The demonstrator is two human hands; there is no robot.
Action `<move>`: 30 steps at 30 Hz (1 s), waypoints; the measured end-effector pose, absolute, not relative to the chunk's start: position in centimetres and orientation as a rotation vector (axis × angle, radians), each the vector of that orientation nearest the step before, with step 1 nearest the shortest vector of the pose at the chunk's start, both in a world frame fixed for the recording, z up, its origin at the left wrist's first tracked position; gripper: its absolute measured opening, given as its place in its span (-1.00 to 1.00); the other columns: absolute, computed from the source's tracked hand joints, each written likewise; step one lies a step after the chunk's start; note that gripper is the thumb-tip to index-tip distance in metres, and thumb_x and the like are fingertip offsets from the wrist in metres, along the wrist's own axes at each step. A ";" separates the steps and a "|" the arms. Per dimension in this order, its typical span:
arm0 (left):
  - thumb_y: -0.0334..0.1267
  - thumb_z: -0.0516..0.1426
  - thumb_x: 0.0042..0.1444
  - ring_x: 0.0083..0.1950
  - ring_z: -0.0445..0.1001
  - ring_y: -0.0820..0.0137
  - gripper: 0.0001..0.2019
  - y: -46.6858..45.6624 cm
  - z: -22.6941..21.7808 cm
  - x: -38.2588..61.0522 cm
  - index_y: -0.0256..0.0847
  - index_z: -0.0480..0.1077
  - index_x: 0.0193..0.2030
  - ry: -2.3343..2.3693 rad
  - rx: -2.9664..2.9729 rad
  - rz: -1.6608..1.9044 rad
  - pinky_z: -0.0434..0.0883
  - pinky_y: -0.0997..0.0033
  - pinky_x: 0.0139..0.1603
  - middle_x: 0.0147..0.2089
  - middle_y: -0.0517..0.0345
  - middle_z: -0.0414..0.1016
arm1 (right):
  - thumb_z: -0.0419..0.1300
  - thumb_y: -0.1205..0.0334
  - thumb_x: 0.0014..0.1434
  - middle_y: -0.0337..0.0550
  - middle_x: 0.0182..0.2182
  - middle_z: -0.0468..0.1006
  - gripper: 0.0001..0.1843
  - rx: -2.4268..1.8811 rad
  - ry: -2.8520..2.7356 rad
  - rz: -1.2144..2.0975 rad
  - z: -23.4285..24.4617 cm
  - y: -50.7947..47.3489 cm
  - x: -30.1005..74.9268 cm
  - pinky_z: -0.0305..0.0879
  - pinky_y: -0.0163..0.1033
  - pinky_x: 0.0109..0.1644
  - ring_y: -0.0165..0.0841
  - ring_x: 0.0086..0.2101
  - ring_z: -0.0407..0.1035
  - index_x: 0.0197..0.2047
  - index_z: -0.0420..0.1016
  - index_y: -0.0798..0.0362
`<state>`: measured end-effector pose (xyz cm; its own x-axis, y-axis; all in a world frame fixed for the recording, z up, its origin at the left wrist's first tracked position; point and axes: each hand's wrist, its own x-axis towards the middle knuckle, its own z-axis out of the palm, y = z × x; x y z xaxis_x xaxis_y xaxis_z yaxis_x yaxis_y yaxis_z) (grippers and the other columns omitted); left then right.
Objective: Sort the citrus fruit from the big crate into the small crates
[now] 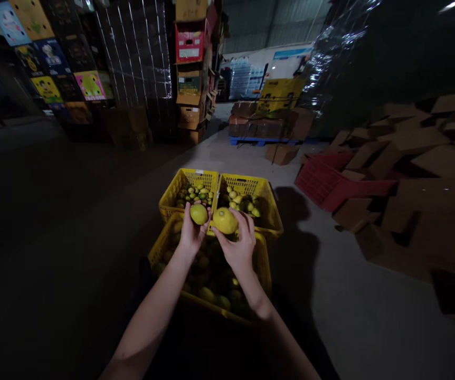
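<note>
Small lemon [198,214] sat in the left hand [191,236], fingers curled around it; right hand [240,250] fingers clasped the big lemon [225,220] above a yellow crate [163,240].

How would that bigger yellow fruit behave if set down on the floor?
The bigger yellow fruit looks round, so it would probably roll. The right hand wraps it with spread fingers, suggesting it is firm and heftier than the smaller fruit in the left hand. Its skin looks matte, likely not slippery.
</note>
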<state>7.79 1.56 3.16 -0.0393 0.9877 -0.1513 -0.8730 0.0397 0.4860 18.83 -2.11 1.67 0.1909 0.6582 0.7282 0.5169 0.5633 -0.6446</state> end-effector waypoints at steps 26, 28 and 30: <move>-0.11 -0.16 0.20 -0.29 0.52 0.38 -0.54 0.8 3.6 5.9 -0.33 0.48 -0.31 0.636 0.471 1.490 0.42 0.45 -0.25 -0.28 0.04 0.55 | 0.39 0.23 -0.16 -0.04 -0.02 0.42 -0.39 -0.832 -1.308 0.758 0.3 -1.1 17.8 0.32 -0.06 0.06 -0.18 -0.02 0.35 0.00 0.34 -0.01; -0.13 -0.17 0.21 -0.31 0.52 0.37 -0.55 1.0 3.5 5.5 -0.35 0.46 -0.25 0.627 0.356 1.335 0.42 0.45 -0.34 -0.28 0.00 0.55 | 0.42 0.22 -0.24 -0.09 -0.08 0.48 -0.35 -0.865 -1.119 0.996 0.5 -0.8 17.8 0.36 -0.08 0.01 -0.19 -0.08 0.40 -0.02 0.36 0.00; -0.13 -0.17 0.21 -0.31 0.53 0.34 -0.56 1.0 3.5 5.3 -0.36 0.44 -0.24 0.635 0.253 1.220 0.45 0.41 -0.34 -0.32 -0.02 0.55 | 0.44 0.20 -0.30 -0.15 -0.17 0.53 -0.35 -0.936 -0.937 1.153 0.9 -0.8 18.1 0.41 -0.11 -0.08 -0.22 -0.16 0.44 -0.07 0.40 -0.01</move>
<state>5.27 1.04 3.49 0.1983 0.9275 -0.3168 -0.7913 0.3423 0.5067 18.06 -0.76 0.89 0.1524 0.9822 0.1101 -0.3086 0.1532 -0.9388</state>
